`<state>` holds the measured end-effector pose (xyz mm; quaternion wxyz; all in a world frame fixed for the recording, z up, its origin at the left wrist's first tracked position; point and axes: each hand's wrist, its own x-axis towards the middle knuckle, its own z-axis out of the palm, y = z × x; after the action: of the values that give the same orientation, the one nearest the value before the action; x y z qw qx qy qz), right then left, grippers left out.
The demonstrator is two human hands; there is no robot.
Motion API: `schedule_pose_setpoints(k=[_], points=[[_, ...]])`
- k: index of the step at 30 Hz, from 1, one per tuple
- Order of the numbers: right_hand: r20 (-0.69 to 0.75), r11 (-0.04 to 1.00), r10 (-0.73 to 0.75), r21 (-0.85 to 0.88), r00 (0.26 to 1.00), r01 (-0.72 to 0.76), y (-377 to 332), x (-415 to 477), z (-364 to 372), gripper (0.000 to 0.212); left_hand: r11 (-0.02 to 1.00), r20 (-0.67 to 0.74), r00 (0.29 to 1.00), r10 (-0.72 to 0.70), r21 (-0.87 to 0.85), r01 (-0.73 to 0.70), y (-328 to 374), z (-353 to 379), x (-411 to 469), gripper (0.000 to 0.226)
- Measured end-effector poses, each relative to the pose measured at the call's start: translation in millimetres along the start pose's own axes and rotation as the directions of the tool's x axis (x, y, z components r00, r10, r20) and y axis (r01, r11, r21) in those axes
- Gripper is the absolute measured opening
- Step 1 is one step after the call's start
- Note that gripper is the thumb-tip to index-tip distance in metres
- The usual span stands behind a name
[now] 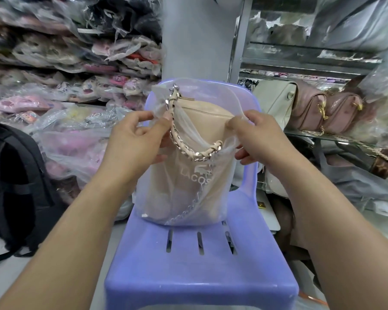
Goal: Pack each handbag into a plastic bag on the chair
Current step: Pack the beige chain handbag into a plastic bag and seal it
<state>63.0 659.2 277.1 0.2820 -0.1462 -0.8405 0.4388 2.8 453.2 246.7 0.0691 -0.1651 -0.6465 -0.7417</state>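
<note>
Two hands hold the mouth of one clear plastic bag at frame centre. The left hand pinches the left edge of the opening between thumb and forefinger, and the right hand pinches the right edge the same way. The beige handbag stands inside the bag, base on the seat of the lilac chair, with its zip top and chain strap poking out of the opening. The step is probably drawing the mouth up over the top. Tuck the strap in first, lift both edges evenly and keep the base on the seat, because the links could snag the film. The film is thin, crinkly and translucent. The handbag is smooth, soft, rounded and leather-like. The strap is leather woven through shiny metal links. The chair is hard moulded plastic with a slotted seat. More handbags, pink and cream, sit on the shelf at right.
</note>
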Motion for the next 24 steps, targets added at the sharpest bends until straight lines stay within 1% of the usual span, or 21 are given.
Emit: schedule_pose_setpoints(k=[2, 4, 5, 6, 7, 8, 9, 10, 11, 13, 14, 15, 17, 19, 21, 23, 24], points=[[-0.039, 0.983, -0.038, -0.183, 0.999, 0.03, -4, -3, -6, 0.038, 0.988, 0.027, 0.996, -0.088, -0.129, 0.091, 2, 6, -1, 0.039], [-0.06, 0.941, -0.068, -0.336, 0.996, 0.044, -9, -6, -7, 0.056, 0.972, 0.035, 0.992, -0.12, -0.199, 0.124, 3, 13, -2, 0.037], [-0.051, 0.928, -0.064, -0.371, 0.997, 0.04, -10, -7, -4, 0.068, 0.971, 0.018, 0.993, -0.114, -0.208, 0.116, 3, 17, -3, 0.034], [-0.036, 0.919, -0.072, -0.392, 0.997, 0.052, -12, -10, 0, 0.076, 0.97, -0.004, 0.994, -0.108, -0.218, 0.104, 2, 20, -4, 0.029], [-0.027, 0.908, -0.112, -0.41, 0.993, 0.091, -14, -13, 5, 0.077, 0.967, -0.023, 0.994, -0.108, -0.235, 0.1, 1, 25, -5, 0.025], [-0.014, 0.901, -0.176, -0.405, 0.984, 0.155, -16, -17, 8, 0.072, 0.962, -0.032, 0.993, -0.11, -0.256, 0.098, -1, 29, -5, 0.023], [0.01, 0.9, -0.244, -0.369, 0.97, 0.231, -16, -20, 10, 0.061, 0.958, -0.037, 0.994, -0.103, -0.274, 0.089, -3, 34, -6, 0.023], [0.066, 0.899, -0.289, -0.324, 0.955, 0.294, -16, -22, 11, 0.05, 0.956, -0.043, 0.995, -0.085, -0.286, 0.07, -7, 38, -6, 0.024], [0.148, 0.896, -0.303, -0.292, 0.941, 0.335, -14, -23, 10, 0.042, 0.955, -0.054, 0.997, -0.063, -0.292, 0.044, -11, 41, -6, 0.025], [0.291, 0.873, -0.299, -0.302, 0.909, 0.384, -7, -27, 5, 0.04, 0.956, -0.09, 0.996, -0.023, -0.293, -0.004, -21, 46, -5, 0.024], [0.314, 0.851, -0.301, -0.337, 0.9, 0.402, -2, -26, 3, 0.043, 0.956, -0.115, 0.993, -0.005, -0.291, -0.028, -25, 47, -4, 0.022], [0.31, 0.825, -0.322, -0.373, 0.895, 0.426, 2, -23, 1, 0.041, 0.957, -0.139, 0.99, 0.013, -0.284, -0.053, -29, 48, -4, 0.022], [0.277, 0.777, -0.397, -0.407, 0.875, 0.481, 9, -15, 0, 0.028, 0.963, -0.174, 0.983, 0.054, -0.252, -0.097, -32, 47, -3, 0.023], [0.237, 0.757, -0.472, -0.384, 0.849, 0.529, 15, -7, 1, 0.017, 0.963, -0.217, 0.973, 0.082, -0.234, -0.133, -33, 46, -2, 0.019], [0.148, 0.771, -0.525, -0.335, 0.838, 0.542, 18, -3, 3, 0.015, 0.957, -0.279, 0.956, 0.093, -0.24, -0.163, -33, 44, 0, 0.015], [0.026, 0.784, -0.558, -0.313, 0.829, 0.537, 21, 1, 6, 0.018, 0.952, -0.317, 0.942, 0.106, -0.242, -0.188, -32, 42, -1, 0.019], [-0.026, 0.781, -0.569, -0.329, 0.822, 0.531, 21, 3, 7, 0.022, 0.952, -0.326, 0.938, 0.122, -0.229, -0.203, -33, 41, -1, 0.023]])
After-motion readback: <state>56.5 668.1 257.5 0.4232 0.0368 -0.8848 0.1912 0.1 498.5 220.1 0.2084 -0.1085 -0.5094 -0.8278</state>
